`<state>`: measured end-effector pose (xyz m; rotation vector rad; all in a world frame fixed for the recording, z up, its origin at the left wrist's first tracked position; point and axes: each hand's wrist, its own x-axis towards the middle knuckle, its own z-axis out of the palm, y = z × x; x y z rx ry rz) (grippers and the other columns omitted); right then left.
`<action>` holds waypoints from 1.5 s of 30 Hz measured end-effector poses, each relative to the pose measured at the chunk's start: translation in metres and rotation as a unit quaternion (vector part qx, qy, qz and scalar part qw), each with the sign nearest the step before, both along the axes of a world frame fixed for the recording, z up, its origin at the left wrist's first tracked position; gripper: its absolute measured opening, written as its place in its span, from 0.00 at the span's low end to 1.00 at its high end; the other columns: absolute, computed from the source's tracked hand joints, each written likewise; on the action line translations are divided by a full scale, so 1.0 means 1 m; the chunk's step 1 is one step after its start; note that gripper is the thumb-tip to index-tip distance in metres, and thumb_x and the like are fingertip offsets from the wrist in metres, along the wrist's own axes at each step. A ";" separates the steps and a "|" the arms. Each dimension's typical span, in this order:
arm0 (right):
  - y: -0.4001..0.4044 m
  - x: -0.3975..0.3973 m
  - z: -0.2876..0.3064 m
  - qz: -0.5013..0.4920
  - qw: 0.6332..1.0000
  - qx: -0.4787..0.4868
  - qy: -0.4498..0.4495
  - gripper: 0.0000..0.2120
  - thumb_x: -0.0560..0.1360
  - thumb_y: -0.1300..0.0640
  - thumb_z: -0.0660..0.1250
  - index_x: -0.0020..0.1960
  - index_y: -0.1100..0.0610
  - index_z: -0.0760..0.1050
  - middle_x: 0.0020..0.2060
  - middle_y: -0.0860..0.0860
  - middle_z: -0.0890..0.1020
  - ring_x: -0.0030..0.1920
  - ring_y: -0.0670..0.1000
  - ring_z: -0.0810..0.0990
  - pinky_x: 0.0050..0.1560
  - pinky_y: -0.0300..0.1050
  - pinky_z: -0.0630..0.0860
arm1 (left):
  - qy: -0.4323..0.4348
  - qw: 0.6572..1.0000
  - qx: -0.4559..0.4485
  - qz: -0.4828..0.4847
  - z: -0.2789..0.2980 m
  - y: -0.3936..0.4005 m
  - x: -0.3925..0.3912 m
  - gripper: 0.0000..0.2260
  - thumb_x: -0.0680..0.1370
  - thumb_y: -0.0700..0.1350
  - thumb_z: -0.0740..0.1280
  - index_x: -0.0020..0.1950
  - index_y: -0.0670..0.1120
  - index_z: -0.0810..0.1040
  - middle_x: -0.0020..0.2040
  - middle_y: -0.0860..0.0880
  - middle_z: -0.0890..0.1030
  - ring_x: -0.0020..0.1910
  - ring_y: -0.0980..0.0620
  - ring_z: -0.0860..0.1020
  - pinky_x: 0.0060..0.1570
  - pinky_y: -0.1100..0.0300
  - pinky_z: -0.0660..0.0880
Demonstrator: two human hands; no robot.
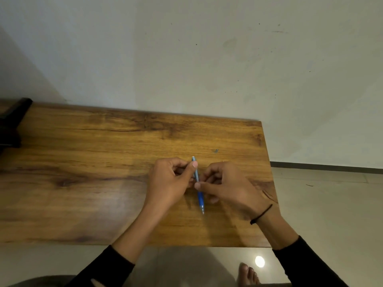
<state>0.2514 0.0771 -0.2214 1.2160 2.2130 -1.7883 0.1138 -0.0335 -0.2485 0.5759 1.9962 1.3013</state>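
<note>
A blue pen with a light-blue upper barrel and a silver tip is held just above the wooden table, tip pointing toward me. My left hand pinches its upper end between thumb and fingers. My right hand pinches the middle of the barrel, thumb on the near side; a black band circles that wrist. The fingers hide part of the barrel.
A small dark speck-like object lies on the table beyond my hands. A dark object sits at the table's far left edge. The table's right edge borders tiled floor; a bare foot shows below.
</note>
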 end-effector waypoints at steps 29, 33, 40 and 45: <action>-0.026 -0.017 -0.001 -0.037 0.969 0.244 0.035 0.09 0.76 0.54 0.78 0.52 0.53 0.81 0.40 0.44 0.83 0.43 0.43 0.82 0.42 0.38 0.81 | 0.235 0.955 -0.161 -0.079 0.027 -0.016 -0.042 0.04 0.70 0.50 0.81 0.43 0.55 0.88 0.31 0.61 0.83 0.34 0.65 0.83 0.40 0.63 0.79; -0.037 -0.024 -0.002 -0.029 0.988 0.125 0.081 0.15 0.75 0.55 0.78 0.60 0.54 0.81 0.48 0.43 0.85 0.50 0.39 0.83 0.47 0.35 0.82 | 0.062 0.995 -0.071 -0.029 0.034 -0.013 -0.046 0.06 0.71 0.46 0.84 0.41 0.49 0.90 0.35 0.49 0.89 0.34 0.56 0.88 0.37 0.58 0.84; -0.039 -0.026 0.001 -0.097 0.986 0.023 0.135 0.02 0.81 0.63 0.71 0.53 0.60 0.82 0.42 0.55 0.89 0.42 0.52 0.90 0.43 0.47 0.88 | -0.096 0.995 -0.011 -0.024 0.042 -0.014 -0.044 0.04 0.73 0.41 0.83 0.41 0.46 0.90 0.38 0.45 0.91 0.32 0.57 0.87 0.36 0.67 0.83; -0.040 -0.027 0.004 -0.117 0.983 -0.023 0.140 0.04 0.82 0.65 0.69 0.55 0.64 0.81 0.43 0.61 0.89 0.41 0.55 0.90 0.40 0.39 0.84 | -0.120 0.993 -0.004 -0.004 0.040 -0.012 -0.045 0.04 0.71 0.42 0.84 0.38 0.47 0.91 0.38 0.45 0.91 0.34 0.57 0.87 0.35 0.67 0.82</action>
